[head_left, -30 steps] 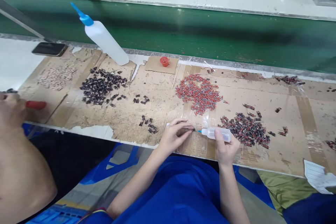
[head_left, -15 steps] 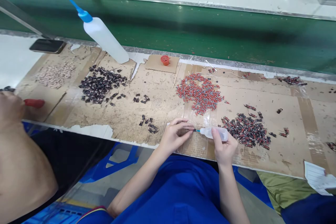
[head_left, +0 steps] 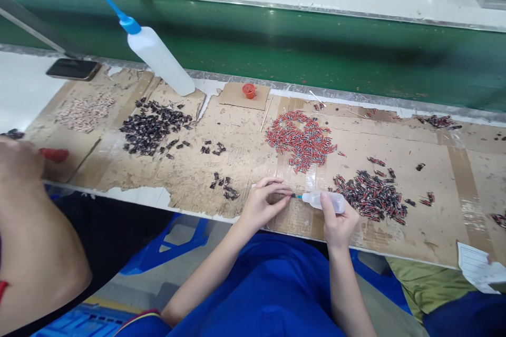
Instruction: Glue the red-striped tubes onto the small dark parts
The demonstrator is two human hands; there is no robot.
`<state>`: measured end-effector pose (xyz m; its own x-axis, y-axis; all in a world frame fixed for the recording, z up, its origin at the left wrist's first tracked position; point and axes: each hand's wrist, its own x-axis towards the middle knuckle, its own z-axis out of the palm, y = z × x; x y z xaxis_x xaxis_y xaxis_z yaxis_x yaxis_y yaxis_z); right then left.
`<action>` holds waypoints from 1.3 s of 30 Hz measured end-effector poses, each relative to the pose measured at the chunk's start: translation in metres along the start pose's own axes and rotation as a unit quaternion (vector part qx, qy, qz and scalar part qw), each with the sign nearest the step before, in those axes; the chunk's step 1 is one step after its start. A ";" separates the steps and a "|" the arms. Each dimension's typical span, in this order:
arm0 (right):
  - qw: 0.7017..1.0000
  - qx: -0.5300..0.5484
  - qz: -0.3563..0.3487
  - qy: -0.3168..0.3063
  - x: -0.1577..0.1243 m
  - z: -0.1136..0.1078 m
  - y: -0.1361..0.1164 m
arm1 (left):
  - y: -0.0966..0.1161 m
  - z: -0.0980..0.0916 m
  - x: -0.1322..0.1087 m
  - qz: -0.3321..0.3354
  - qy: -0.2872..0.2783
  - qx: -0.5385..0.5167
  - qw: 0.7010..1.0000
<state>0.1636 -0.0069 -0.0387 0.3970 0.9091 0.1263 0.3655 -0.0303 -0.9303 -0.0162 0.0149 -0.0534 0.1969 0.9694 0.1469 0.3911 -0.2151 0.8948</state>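
My left hand (head_left: 268, 201) is closed at the fingertips on a small black part (head_left: 293, 196), held low over the cardboard. In my right hand (head_left: 340, 224) is a small clear squeeze bottle (head_left: 326, 201) lying nearly level, its thin blue-green tip pointing left at the black part. Whether tip and part touch is too small to tell. Beyond my hands lies a pile of small red parts (head_left: 300, 139). Right of the bottle is a pile of black-and-red parts (head_left: 371, 197), and left of my left hand several black pieces (head_left: 224, 187) lie loose.
A tall white bottle with a blue nozzle (head_left: 160, 60) stands behind a heap of black parts (head_left: 154, 126). A red cup (head_left: 249, 90) sits on a cardboard square. Pale pieces (head_left: 85, 111) and a phone (head_left: 73, 69) lie left. Another person's arm (head_left: 35, 242) reaches in at left.
The squeeze bottle and my right hand have shifted very slightly right, while my left hand stays in place. The other person's arm at left has moved a little to the right.
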 end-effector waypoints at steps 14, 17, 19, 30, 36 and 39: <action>0.998 0.020 0.016 0.052 0.000 0.001 -0.001 | -0.002 0.000 0.000 0.000 -0.004 -0.007 1.000; 0.999 0.022 0.009 0.029 0.000 0.000 0.000 | -0.002 0.000 0.000 0.001 -0.009 -0.006 1.000; 1.000 0.017 0.005 0.011 0.001 0.001 0.000 | -0.003 0.000 -0.001 -0.001 -0.010 -0.009 1.000; 0.981 0.113 0.028 0.155 -0.002 -0.004 0.009 | 0.001 -0.004 0.002 -0.015 -0.025 -0.026 0.999; 0.980 0.120 -0.036 0.152 0.009 -0.002 0.004 | 0.011 -0.019 0.028 -0.016 -0.023 0.039 0.999; 0.990 0.079 -0.041 0.109 0.015 0.009 0.001 | 0.009 -0.016 0.048 0.009 0.017 0.121 0.992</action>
<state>0.1626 0.0100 -0.0404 0.5507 0.7935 0.2592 0.2741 0.1214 -0.9540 -0.0173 0.0611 -0.0313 0.1768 0.9675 0.1808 0.5935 -0.2514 0.7646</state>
